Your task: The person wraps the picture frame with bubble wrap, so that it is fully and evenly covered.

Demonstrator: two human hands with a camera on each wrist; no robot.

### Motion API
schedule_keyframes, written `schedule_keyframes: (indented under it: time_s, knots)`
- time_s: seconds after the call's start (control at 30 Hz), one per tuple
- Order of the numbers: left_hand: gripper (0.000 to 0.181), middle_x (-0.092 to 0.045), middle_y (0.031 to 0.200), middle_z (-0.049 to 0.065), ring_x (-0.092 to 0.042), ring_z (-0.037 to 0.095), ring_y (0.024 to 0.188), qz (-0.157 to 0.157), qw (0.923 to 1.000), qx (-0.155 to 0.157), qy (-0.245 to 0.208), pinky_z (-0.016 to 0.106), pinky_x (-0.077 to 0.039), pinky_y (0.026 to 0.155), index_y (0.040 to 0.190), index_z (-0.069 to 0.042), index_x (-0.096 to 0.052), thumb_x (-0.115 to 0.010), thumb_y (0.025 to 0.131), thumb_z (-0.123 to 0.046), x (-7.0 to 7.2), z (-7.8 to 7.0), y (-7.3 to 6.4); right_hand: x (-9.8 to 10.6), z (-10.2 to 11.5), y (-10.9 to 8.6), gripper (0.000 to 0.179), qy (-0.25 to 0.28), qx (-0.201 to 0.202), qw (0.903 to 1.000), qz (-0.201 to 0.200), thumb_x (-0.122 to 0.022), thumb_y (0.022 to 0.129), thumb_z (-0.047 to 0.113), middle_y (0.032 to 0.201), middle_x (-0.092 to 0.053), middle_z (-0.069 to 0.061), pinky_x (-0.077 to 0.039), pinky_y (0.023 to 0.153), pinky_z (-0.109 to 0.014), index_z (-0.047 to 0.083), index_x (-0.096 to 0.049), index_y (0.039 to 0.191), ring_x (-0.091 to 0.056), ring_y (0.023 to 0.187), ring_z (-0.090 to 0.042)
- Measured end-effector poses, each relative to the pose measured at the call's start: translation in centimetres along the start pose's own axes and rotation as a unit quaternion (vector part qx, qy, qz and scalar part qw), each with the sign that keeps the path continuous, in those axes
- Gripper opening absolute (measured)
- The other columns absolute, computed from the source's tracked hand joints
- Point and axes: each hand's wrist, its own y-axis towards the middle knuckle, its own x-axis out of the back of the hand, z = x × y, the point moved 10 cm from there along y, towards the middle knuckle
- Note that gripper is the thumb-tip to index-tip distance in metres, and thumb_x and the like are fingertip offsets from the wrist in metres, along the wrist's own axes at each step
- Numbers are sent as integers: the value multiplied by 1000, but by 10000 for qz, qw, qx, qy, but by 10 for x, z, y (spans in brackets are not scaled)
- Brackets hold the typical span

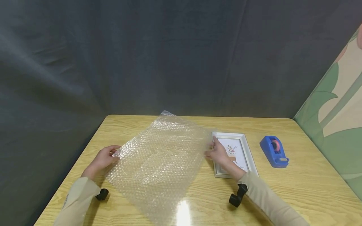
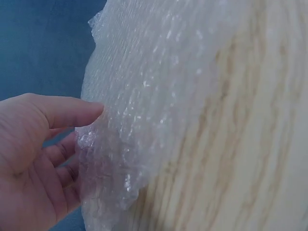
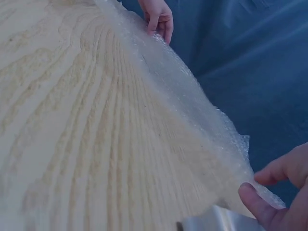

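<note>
A large clear sheet of bubble wrap (image 1: 158,150) is spread at a slant over the wooden table. My left hand (image 1: 104,158) holds its left edge; in the left wrist view the thumb lies over the bubble wrap (image 2: 144,96) and the other fingers are partly behind it. At the opposite edge my right hand (image 1: 219,153) holds the sheet between thumb and fingers. Beneath the right hand and forearm lies a white picture frame (image 1: 249,153) with a flower print, partly covered by them. Its silvery edge (image 3: 221,221) shows at the bottom of the right wrist view.
A blue tape dispenser (image 1: 271,153) with a pink roll stands right of the frame. The wooden table (image 1: 305,179) ends at a dark curtain (image 1: 175,62) behind and on the left. Leaf-patterned fabric (image 1: 345,125) hangs along the right side.
</note>
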Motion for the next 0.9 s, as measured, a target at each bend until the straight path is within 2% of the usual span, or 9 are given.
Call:
schedule_keyframes:
  time_s: [0.13,0.23,0.33,0.43,0.5,0.63,0.8,0.9]
  knots:
    - [51,-50,117,28,-51,42,101,-100,9991,90,404,46,-49,76,128,8,-43,-61,84,-10,5,-7,-3,11,0,-2,81,-19,-71,9999,127,-57,81,-3,123,-42,-28,-55,61,-26,-6,-4,142,-59,69,-11]
    - [55,-47,125,28,-48,44,107,-288,9966,148,751,51,-46,80,130,8,-41,-61,84,-16,12,-17,-3,26,0,-4,73,-261,-22,9995,192,-56,84,4,124,-43,-30,-53,59,-27,-7,-12,141,-59,73,-13]
    - [57,-42,130,28,-45,45,110,-426,9943,101,972,55,-43,82,132,7,-39,-60,85,-19,17,-32,1,43,-3,-6,68,-665,32,9974,287,-57,86,10,125,-42,-30,-53,61,-29,-6,-19,140,-60,76,-17]
    - [56,-40,131,29,-43,47,112,-504,9925,-101,1106,57,-41,85,132,6,-39,-59,86,-20,13,-54,9,59,-7,-12,67,-881,134,9947,512,-57,87,12,126,-41,-32,-55,64,-33,-6,-20,140,-61,83,-23]
    - [54,-42,130,29,-44,46,112,-500,9922,-288,1101,57,-41,86,131,6,-41,-58,86,-20,3,-72,15,71,-9,-17,66,-1069,302,9921,583,-57,88,13,124,-42,-33,-55,65,-34,-9,-21,138,-61,86,-26]
    - [51,-47,127,26,-49,42,110,-470,9918,-642,1001,54,-43,87,128,3,-46,-59,84,-19,-27,-108,25,96,-9,-29,64,-1574,602,9841,558,-57,88,15,120,-45,-34,-54,63,-33,-13,-25,135,-60,86,-28]
    - [51,-54,120,18,-57,33,100,-339,9914,-947,842,46,-49,80,127,-1,-49,-62,82,-19,-69,-157,36,126,-15,-41,64,-2056,526,9767,334,-59,88,21,118,-47,-32,-54,65,-32,-11,-28,135,-59,88,-27]
    - [52,-56,119,14,-57,29,100,-185,9920,-1054,672,43,-49,80,128,-3,-48,-63,82,-20,-93,-189,41,141,-18,-46,64,-2179,487,9746,173,-59,88,22,117,-49,-31,-54,67,-33,-11,-31,134,-59,89,-28]
